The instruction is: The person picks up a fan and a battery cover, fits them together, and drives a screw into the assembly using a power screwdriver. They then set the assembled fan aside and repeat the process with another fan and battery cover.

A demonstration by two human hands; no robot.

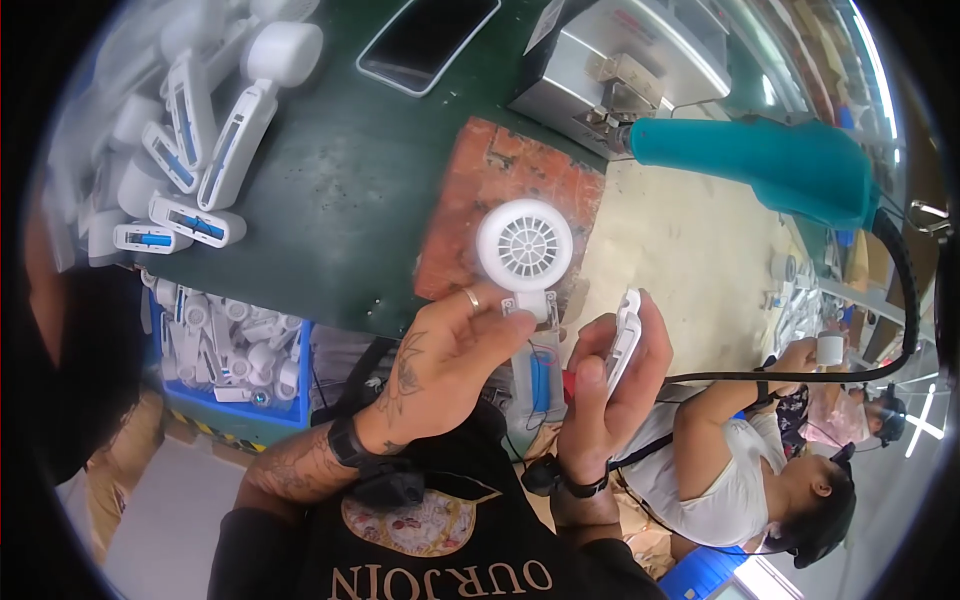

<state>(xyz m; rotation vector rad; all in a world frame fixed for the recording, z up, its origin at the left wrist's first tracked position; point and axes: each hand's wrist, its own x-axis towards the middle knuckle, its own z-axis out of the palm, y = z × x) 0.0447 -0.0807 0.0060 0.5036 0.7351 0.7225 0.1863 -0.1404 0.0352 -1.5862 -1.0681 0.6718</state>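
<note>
My left hand (455, 350) grips a small white handheld fan (524, 245) by its neck, thumb and fingers closed on it. The fan's round head, with a slotted grille, faces up over a worn reddish-brown board (460, 215). Below the neck the handle is opened up, showing a blue battery (541, 382). In my right hand (625, 385), to the right of the fan, is a white handle cover (624, 330), held edge-up between thumb and fingers and apart from the fan. Something small and red shows beside the right fingers, too hidden to name.
A teal electric screwdriver (750, 165) lies by a metal box-shaped machine (620, 70). A phone (425, 42) rests on the green table (340, 190). White fans (240, 140) pile up at the left, above a blue bin (305, 370) of parts. Another person (720, 470) sits at the right.
</note>
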